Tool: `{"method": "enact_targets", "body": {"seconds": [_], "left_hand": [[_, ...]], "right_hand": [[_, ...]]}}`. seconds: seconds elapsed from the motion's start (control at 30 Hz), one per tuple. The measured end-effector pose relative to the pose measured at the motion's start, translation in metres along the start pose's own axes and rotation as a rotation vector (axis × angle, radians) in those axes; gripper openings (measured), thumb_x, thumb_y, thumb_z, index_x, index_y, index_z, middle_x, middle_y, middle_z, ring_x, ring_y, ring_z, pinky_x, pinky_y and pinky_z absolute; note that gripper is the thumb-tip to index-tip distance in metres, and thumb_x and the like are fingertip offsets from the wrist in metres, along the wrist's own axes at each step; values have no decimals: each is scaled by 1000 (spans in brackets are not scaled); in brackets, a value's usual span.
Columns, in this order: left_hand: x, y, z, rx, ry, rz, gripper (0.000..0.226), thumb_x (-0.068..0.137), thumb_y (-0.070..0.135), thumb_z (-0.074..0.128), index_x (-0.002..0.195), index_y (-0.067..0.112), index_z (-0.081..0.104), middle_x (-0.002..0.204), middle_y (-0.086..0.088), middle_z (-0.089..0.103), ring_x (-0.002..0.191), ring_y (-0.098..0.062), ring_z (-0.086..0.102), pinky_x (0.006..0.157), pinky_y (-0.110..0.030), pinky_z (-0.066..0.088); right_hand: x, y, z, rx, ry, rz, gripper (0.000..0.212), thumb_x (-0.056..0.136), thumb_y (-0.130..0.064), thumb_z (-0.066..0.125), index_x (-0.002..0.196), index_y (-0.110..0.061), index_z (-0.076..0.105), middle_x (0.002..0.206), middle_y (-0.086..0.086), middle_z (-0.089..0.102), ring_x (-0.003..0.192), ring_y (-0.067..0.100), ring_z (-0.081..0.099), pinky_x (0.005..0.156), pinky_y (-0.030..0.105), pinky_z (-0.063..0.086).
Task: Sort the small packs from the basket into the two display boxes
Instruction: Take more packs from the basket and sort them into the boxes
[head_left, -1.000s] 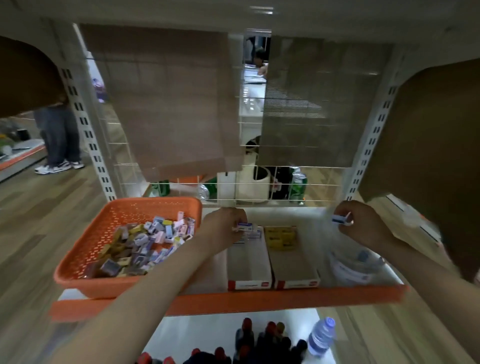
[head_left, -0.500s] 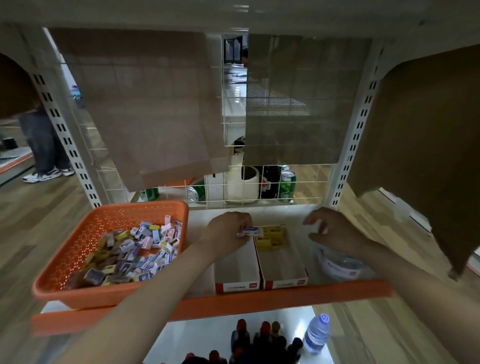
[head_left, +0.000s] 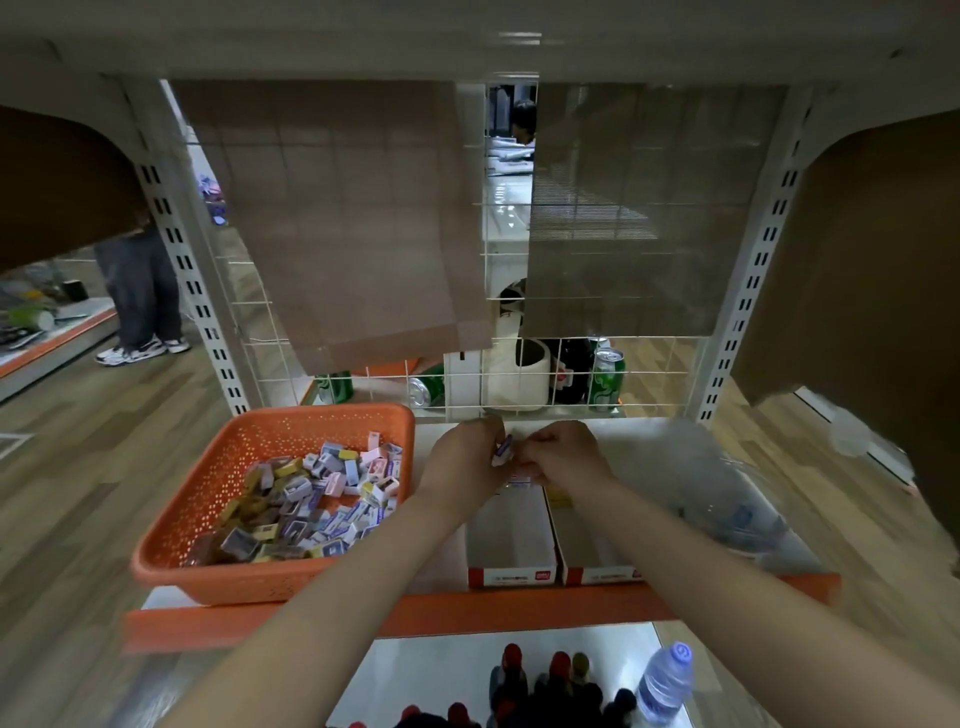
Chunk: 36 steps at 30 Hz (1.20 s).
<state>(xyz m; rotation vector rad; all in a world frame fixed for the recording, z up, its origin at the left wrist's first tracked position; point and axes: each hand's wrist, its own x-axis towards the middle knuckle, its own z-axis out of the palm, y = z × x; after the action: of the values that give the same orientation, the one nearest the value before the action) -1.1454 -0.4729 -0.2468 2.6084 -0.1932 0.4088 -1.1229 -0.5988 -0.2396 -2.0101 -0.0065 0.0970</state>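
Ref. item: orange basket (head_left: 270, 571), on shelf (head_left: 467, 613) w/ orange front lip. Contents: loose heap of small packs (head_left: 322, 499), mixed white, pink, yellow, blue, piled toward its near-right corner. Just right of basket: left box (head_left: 511, 530), white w/ red front strip, long side running front to back; right box (head_left: 587, 545), same make, touching it on the side away from basket. Left hand (head_left: 462, 457), right of basket's far corner, over back end of left box: fingers curled, pinching one held pack (head_left: 503, 451), tilted, clear of the box floor. Right hand (head_left: 563, 457), next along from basket: fingers curled, tips closed on same pack's other edge. Further right of basket: crumpled clear plastic (head_left: 727, 499). Beyond basket, behind wire grid: green cans (head_left: 605, 379). Below basket level, lower shelf: water bottle (head_left: 667, 686), dark bottles (head_left: 545, 680).
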Motion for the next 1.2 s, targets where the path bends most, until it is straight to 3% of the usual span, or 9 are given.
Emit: {"method": "enact_targets", "body": {"seconds": [0.17, 0.3, 0.43, 0.53, 0.63, 0.77, 0.97, 1.03, 1.2], "left_hand": [[-3, -3, -1, -55, 19, 0, 26, 82, 27, 70, 96, 9, 59, 97, -6, 65, 89, -22, 60, 69, -24, 40], [-4, -8, -2, -54, -6, -10, 23, 83, 17, 66, 104, 11, 60, 103, -7, 65, 94, -22, 61, 77, -25, 44], [-4, -15, -4, -41, -51, -11, 27, 86, 14, 62, 113, 14, 60, 108, -5, 64, 98, -18, 60, 83, -24, 45], [-4, -22, -6, 84, -96, -10, 34, 89, 19, 57, 123, 19, 55, 119, 1, 60, 109, -15, 56, 87, -23, 43], [-4, -29, -6, 220, -185, -54, 31, 92, 22, 51, 123, 17, 51, 122, -2, 57, 112, -19, 55, 88, -28, 46], [-5, -35, 4, 185, -302, -152, 32, 95, 22, 50, 125, 12, 50, 125, -6, 56, 112, -21, 56, 89, -28, 47], [-3, -36, 23, 88, -449, -251, 27, 93, 18, 53, 118, 7, 52, 109, -8, 62, 91, -17, 64, 71, -21, 50], [-1, -38, 28, 65, -502, -285, 28, 92, 14, 56, 118, 7, 51, 108, -9, 63, 89, -18, 66, 75, -25, 55], [3, -47, 34, 69, -530, -327, 49, 85, 9, 66, 130, 7, 46, 126, -10, 54, 111, -23, 58, 90, -28, 50]], "right_hand": [[3, -6, 14, -10, 10, 12, 20, 80, -21, 72, 76, -2, 69, 68, 6, 62, 62, 17, 56, 59, 24, 41], [8, -4, 19, -109, 86, -7, 30, 77, -27, 77, 96, -7, 65, 90, 3, 62, 84, 17, 58, 72, 23, 41], [10, -4, 14, -207, 122, -86, 21, 78, -17, 75, 93, -4, 71, 94, 9, 69, 92, 23, 63, 78, 28, 46], [15, -2, 5, -278, 81, -138, 20, 72, -5, 75, 92, -3, 71, 92, 11, 69, 88, 24, 64, 79, 32, 52], [22, 9, -6, -432, -9, -222, 19, 71, 0, 74, 88, -6, 68, 93, 10, 68, 87, 23, 63, 70, 25, 47], [32, 29, -16, -641, -101, -299, 21, 75, -5, 73, 93, -10, 65, 99, 5, 60, 92, 20, 58, 74, 26, 45], [49, 52, 1, -808, -192, -308, 21, 79, -9, 68, 99, -14, 67, 104, 3, 60, 99, 22, 58, 74, 25, 40], [54, 56, 9, -830, -209, -298, 24, 81, -11, 67, 106, -14, 66, 109, 3, 59, 102, 21, 57, 74, 22, 35], [65, 64, 33, -792, -205, -318, 23, 83, -18, 67, 106, -18, 65, 109, 4, 60, 100, 22, 59, 76, 26, 41]]}}
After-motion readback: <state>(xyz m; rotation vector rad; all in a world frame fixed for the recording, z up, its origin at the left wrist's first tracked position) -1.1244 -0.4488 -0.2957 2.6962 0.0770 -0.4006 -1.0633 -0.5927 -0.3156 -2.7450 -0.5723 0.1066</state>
